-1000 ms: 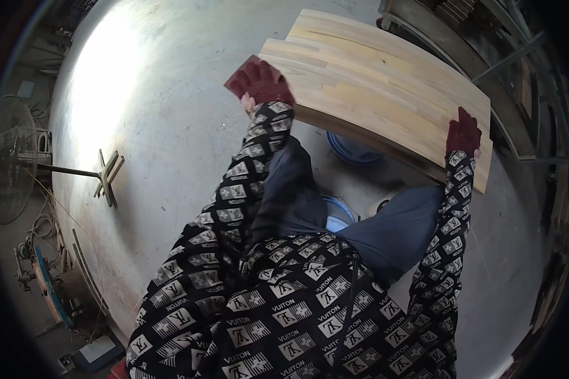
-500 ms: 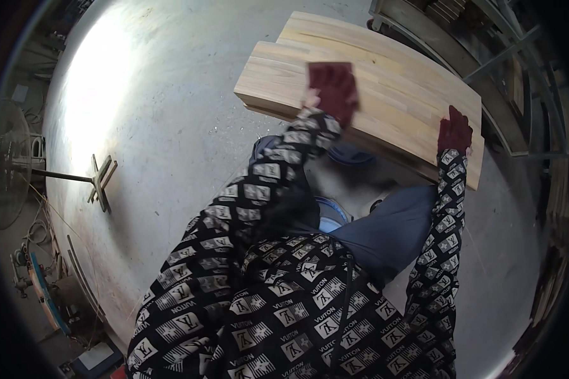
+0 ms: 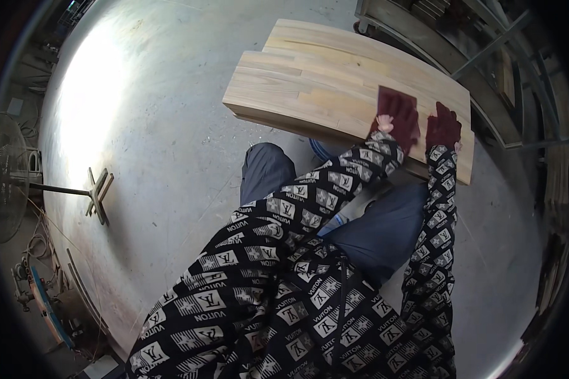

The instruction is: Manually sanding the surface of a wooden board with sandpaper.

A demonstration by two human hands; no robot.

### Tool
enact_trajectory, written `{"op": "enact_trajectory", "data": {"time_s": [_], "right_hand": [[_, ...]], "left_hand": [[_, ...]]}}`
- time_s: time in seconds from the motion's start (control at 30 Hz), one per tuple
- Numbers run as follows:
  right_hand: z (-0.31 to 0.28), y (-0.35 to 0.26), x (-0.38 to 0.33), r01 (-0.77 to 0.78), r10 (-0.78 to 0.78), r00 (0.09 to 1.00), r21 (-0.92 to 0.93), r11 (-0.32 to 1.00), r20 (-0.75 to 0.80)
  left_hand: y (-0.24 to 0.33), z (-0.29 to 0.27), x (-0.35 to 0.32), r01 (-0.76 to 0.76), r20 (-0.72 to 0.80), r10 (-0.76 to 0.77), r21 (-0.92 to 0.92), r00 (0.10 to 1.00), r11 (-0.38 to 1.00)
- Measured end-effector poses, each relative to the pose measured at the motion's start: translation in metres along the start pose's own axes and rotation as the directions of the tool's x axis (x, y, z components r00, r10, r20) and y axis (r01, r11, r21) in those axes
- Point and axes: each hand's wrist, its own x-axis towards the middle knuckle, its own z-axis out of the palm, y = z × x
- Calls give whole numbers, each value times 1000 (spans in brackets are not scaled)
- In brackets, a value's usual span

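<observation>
Two pale wooden panels, stacked and slightly offset, lie in front of me; the top one shows strips of joined wood. My left hand, in a dark red glove, presses a dark red sheet of sandpaper against its near right part. The sheet's corner sticks out beyond the fingers, and the palm hides the rest. Close by on the right, my right hand, also gloved, lies on the panel near its right end with fingers stretched out, holding nothing.
A metal rack with wood stands beyond the panels at the right. On the left are a standing fan and its crossed foot on the grey floor. A blue round object shows partly beneath the panels, near my knees.
My left hand has slid right along the panel with the sandpaper, coming near my right hand. The right hand stays at the panel's right end. The whole view has shifted slightly.
</observation>
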Motion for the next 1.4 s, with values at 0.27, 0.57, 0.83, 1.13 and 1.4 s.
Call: {"op": "enact_trajectory", "data": {"time_s": [0.27,0.57,0.83,1.13,1.4], "right_hand": [[-1,-4,-1,-23,23,1000,13,1000,8],[-3,-6,-1,-60,59,998,13,998,25],[-4,-6,-1,-61,60,998,24,998,34],[-7,-9,0,-38,39,999,13,999,-11],[-2,-1,-2,-38,37,999,29,999,27]], "left_hand": [[-159,-108,-45,267,-102,-247,344,964,900],[-124,-64,2,512,-172,-484,201,858,835],[-57,-36,-20,-25,45,24,15,999,1000],[-233,-159,-67,697,-321,-622,413,714,586],[-17,-37,-6,162,281,-211,188,936,969]]}}
